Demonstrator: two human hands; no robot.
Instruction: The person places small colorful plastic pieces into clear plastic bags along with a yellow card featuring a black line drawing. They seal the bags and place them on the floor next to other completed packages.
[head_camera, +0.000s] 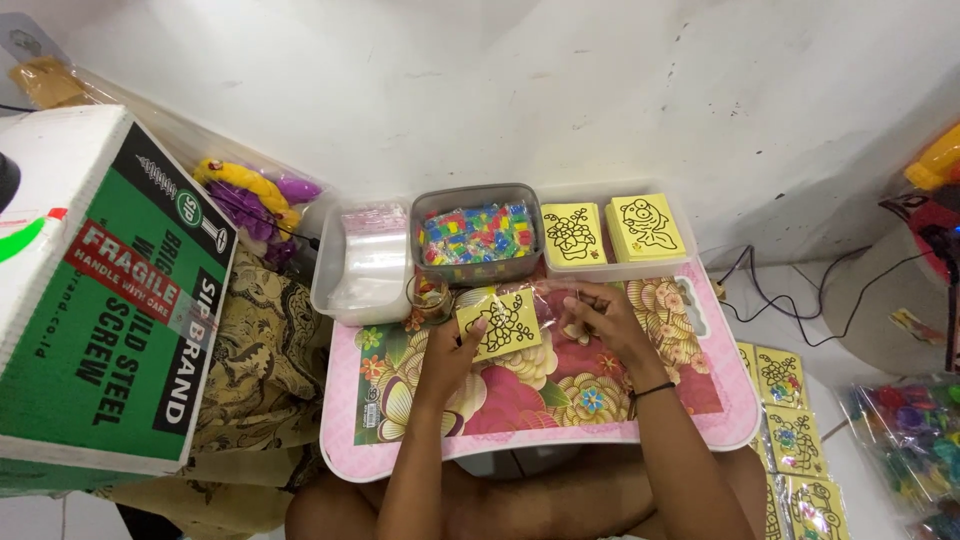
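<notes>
My left hand (450, 350) holds a yellow card with a black line drawing (503, 322) over a small pink floral table (560, 440). My right hand (600, 318) pinches the edge of a clear plastic sleeve (556, 296) that lies around the card's right side. Just behind the hands stand a grey tub of small colourful pieces (478, 235), a clear tub of plastic sleeves (362, 262) and a tray with two stacks of yellow cards (618, 232). A small glass jar (430, 295) sits beside the card.
A large white and green cardboard box (95, 290) stands at the left over patterned cloth. Bagged yellow cards (790, 430) lie on the floor at the right, with bags of colourful items (915, 440) and black cables (790, 300) by the white wall.
</notes>
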